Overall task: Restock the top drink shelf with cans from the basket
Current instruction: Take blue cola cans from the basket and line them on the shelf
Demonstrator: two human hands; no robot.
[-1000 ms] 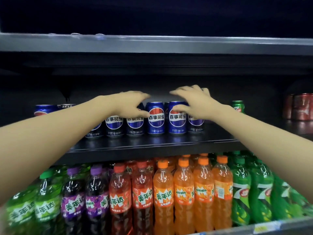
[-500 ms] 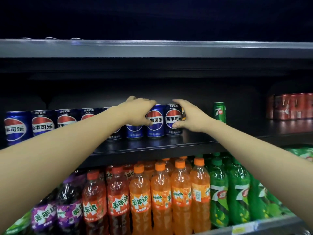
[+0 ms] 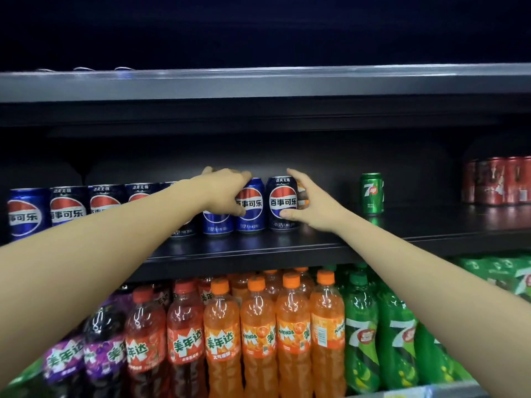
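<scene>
Beside both hands' fingers gripping Pepsi cans (image 3: pixel 283 203), a lone 7up can (image 3: pixel 372 193).

Single head-worn view, facing the drink shelf (image 3: pixel 258 248) squarely at arm's reach, angled slightly upward from below.

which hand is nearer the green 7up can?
Right. The right hand grips a blue can just left of the 7up can; the left hand is farther left.

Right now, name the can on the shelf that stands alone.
The green 7up can: it stands apart, right of the hands, while the blue cans stand in a touching row.
</scene>
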